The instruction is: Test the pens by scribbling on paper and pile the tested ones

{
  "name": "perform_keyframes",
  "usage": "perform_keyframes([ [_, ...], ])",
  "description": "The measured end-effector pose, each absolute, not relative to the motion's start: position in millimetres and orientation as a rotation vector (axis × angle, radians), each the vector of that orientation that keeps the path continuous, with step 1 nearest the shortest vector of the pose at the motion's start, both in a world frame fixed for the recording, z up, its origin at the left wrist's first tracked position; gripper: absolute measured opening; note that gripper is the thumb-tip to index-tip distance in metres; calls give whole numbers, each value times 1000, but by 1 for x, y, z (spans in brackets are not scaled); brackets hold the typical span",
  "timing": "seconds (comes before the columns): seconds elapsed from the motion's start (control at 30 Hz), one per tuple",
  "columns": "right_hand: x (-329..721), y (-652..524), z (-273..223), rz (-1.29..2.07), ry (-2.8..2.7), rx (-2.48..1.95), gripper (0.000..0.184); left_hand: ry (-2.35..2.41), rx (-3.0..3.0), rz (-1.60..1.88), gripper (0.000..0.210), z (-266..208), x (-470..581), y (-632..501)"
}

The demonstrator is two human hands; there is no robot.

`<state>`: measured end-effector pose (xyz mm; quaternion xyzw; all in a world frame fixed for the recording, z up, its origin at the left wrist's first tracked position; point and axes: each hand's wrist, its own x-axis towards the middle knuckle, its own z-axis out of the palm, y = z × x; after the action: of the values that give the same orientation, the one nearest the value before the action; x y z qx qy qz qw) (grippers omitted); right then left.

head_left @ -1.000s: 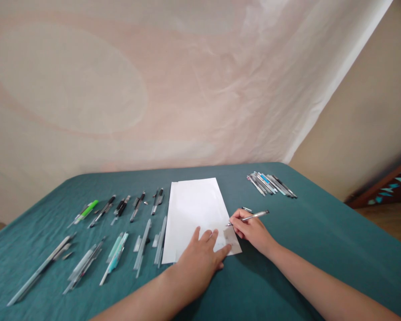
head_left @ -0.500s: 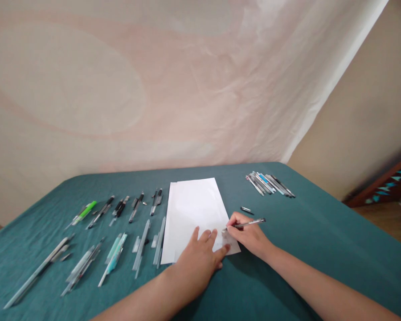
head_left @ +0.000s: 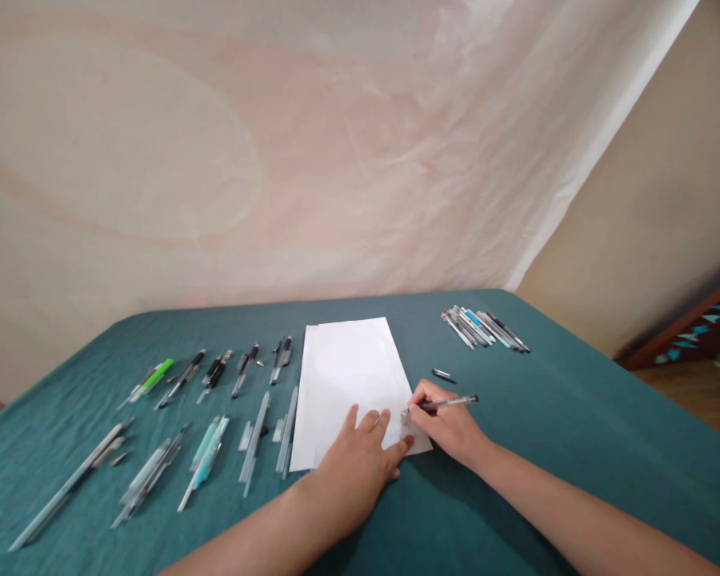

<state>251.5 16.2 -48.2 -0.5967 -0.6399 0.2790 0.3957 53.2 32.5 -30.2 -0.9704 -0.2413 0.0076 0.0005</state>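
White paper (head_left: 354,360), apparently more than one sheet, lies on the green cloth. My left hand (head_left: 363,460) rests flat on its near part with the fingers spread. At the paper's lower right, my right hand (head_left: 447,420) grips a slim pen (head_left: 453,402), its tip end down by the paper and its back end pointing right. Faint marks (head_left: 405,420) show on the sheet beside the pen, too small to read. Just beyond my right hand lies a dark pen cap (head_left: 443,374).
A row of pens (head_left: 216,370) taken apart runs along the left, one with a green barrel (head_left: 156,376). Nearer lie clear and turquoise pen parts (head_left: 204,462). Several whole pens (head_left: 485,328) are grouped at the back right. A pale curtain (head_left: 336,160) hangs behind the table.
My right hand and the pen have shifted very slightly to the right over the paper. My left hand stays in place.
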Motion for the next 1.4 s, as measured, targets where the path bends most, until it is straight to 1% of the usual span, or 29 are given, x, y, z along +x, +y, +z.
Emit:
perform_keyframes([
  [0.13,252,16,-49,716,-1609,-1499,8,-764,-3050,17,43,-33,53,33],
  [0.37,253,16,-45,845,-1572,-1413,19,-761,-3050,-6,43,-33,52,33],
  [0.6,254,18,-48,824,-1572,-1465,6,-756,-3047,4,43,-32,53,33],
  [0.8,253,19,-51,762,-1575,-1504,7,-756,-3048,-4,43,-34,52,33],
  [1.07,252,16,-44,788,-1614,-1468,4,-762,-3044,6,43,-31,53,33],
  [1.4,252,19,-50,724,-1598,-1514,8,-768,-3050,12,43,-32,52,33],
])
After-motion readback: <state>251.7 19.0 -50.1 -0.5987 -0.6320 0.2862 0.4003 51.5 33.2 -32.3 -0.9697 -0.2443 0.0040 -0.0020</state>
